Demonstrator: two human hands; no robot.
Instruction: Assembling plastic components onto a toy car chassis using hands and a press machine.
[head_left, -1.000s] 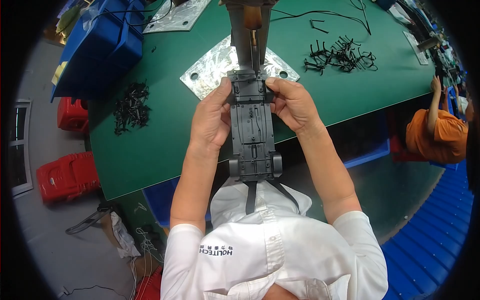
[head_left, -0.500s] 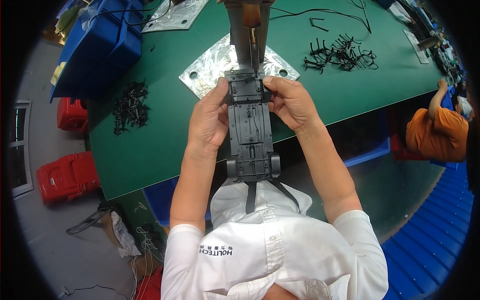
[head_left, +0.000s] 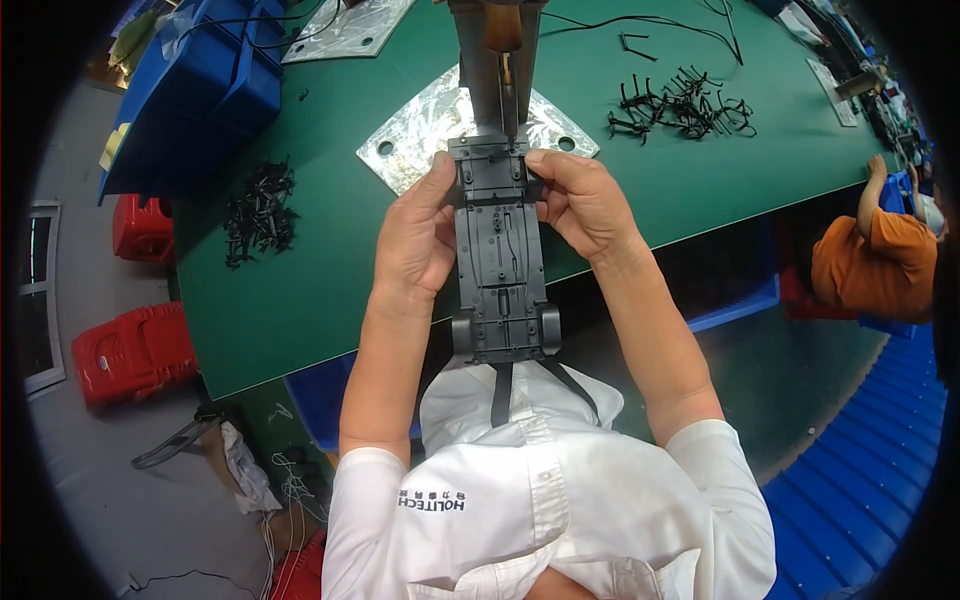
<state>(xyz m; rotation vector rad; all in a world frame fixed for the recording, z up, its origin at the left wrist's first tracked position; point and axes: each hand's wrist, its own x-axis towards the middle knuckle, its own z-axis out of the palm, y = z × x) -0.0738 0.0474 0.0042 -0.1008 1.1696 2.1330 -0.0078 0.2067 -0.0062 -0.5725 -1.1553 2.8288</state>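
A long black plastic toy car chassis [head_left: 499,250] lies lengthwise in front of me, its wheel-like ends to either side. My left hand [head_left: 418,230] is closed on its far left edge, thumb along the side. My right hand [head_left: 585,205] grips the far right corner between thumb and curled fingers. The far end of the chassis sits over a metal plate [head_left: 420,140], under an upright machine. The thin metal tip [head_left: 509,105] of that machine comes down at the chassis's far right corner; whether they touch I cannot tell.
Small black parts lie in a pile [head_left: 261,212] on the left and another pile [head_left: 680,105] on the right of the green table [head_left: 330,250]. Blue bins [head_left: 200,120] stand at far left, near red stools [head_left: 137,352]. A person in an orange top [head_left: 875,260] sits at far right.
Almost nothing differs. The chassis has shifted very slightly away and to the left, with both hands still holding it.
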